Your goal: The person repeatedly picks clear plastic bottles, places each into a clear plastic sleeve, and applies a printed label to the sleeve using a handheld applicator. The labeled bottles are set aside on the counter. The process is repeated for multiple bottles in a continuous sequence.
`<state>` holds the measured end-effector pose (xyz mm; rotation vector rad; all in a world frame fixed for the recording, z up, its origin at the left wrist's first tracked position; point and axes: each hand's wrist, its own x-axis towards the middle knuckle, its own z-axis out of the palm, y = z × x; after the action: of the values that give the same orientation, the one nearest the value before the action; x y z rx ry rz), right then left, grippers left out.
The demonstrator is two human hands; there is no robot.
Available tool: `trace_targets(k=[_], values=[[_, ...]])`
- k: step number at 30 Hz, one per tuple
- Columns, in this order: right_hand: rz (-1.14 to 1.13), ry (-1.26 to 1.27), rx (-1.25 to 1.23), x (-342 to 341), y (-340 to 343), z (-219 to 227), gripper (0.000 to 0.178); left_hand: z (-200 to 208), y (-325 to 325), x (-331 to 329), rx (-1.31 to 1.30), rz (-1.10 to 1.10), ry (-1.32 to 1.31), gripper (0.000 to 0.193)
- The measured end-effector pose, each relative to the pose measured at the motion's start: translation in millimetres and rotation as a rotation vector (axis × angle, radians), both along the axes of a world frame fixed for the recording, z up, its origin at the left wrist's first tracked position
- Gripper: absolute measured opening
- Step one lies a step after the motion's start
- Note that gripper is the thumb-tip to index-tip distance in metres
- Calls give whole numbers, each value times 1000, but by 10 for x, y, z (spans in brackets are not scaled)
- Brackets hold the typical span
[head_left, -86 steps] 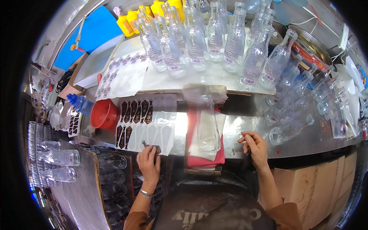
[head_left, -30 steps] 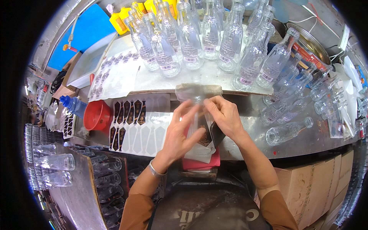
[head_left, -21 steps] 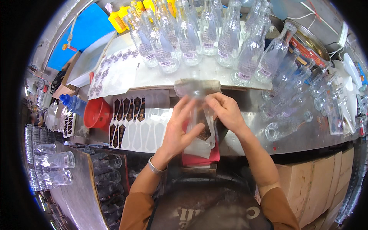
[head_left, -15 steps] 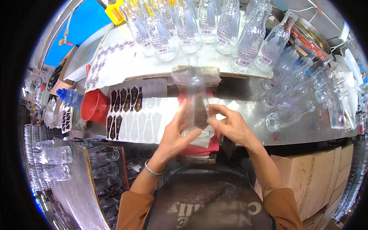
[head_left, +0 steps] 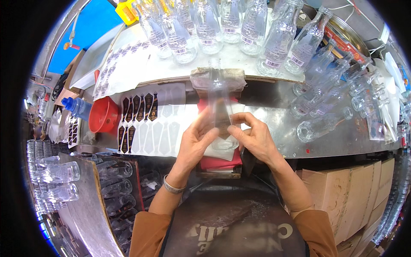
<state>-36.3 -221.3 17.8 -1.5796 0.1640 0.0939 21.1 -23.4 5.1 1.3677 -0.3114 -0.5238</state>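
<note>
A clear glass bottle point(head_left: 217, 92) lies in front of me, base toward me, its neck over a rolled cloth point(head_left: 199, 78). A dark patch like a label shows faintly on its body, blurred. My left hand point(head_left: 196, 140) is curled against the bottle's left side, thumb laid on the glass. From the right, my right hand point(head_left: 260, 139) grips the other side with bent fingers and thumb on the body. Red cloth point(head_left: 216, 165) lies beneath. To the left is a label sheet point(head_left: 160, 139) with several dark tie-shaped labels and many blank spots.
Upright glass bottles point(head_left: 207, 36) crowd the white board point(head_left: 167, 73) ahead. More bottles stand to the right, one lying bottle point(head_left: 321, 127) nearest. A red bucket point(head_left: 104, 115) and blue-capped bottle point(head_left: 77, 107) are left. Cardboard boxes point(head_left: 342, 197) and a bottle crate point(head_left: 117, 190) sit below.
My left thumb has shifted up and left along the bottle. The right thumb has moved slightly up, onto the bottle's body. The bottle stays on its support.
</note>
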Motion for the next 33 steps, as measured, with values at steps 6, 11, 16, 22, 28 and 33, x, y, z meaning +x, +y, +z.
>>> trace_targets(k=[6, 11, 16, 22, 28, 33], values=[[-38, -1, 21, -14, 14, 2, 40, 11, 6, -2, -1, -1, -7, 64], [8, 2, 17, -1, -6, 0, 45, 6, 6, 3, -9, -8, -8, 65], [17, 10, -12, 2, -14, -20, 46, 4, 10, 8, -7, -6, 6, 65], [-22, 65, 79, 30, -78, -83, 42, 14, -7, -10, 16, 20, -27, 65], [-614, 193, 722, 132, -472, -584, 43, 87, -21, -32, 90, 90, -138, 67], [-525, 114, 621, -21, -456, -615, 29, 294, -108, 211, 482, 86, -792, 61]])
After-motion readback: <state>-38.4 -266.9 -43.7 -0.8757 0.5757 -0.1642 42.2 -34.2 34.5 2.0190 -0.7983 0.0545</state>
